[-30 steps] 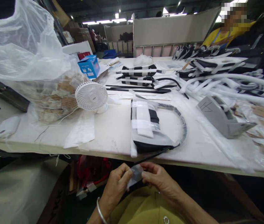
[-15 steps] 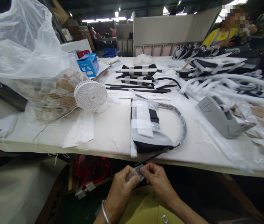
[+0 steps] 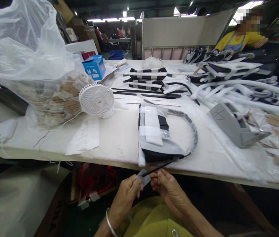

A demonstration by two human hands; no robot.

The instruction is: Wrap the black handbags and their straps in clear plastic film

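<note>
Small translucent sheet (image 3: 146, 181) held low, just off near edge of table (image 3: 119, 140), end of black strap (image 3: 162, 165) lying against it. Left hand (image 3: 126, 191) pinched shut on sheet, thumb against fingers. Right hand (image 3: 167, 185) half curled, fingertips at sheet's right side, under strap; can't tell from here whether they grip. Strap runs up to wrapped black bag (image 3: 160, 155), flat on table, white foam (image 3: 151, 126) across it. Grey tape dispenser (image 3: 235, 126) to right, white fan (image 3: 97, 99) to left. Co-worker in yellow (image 3: 224, 41) beyond, far right.
</note>
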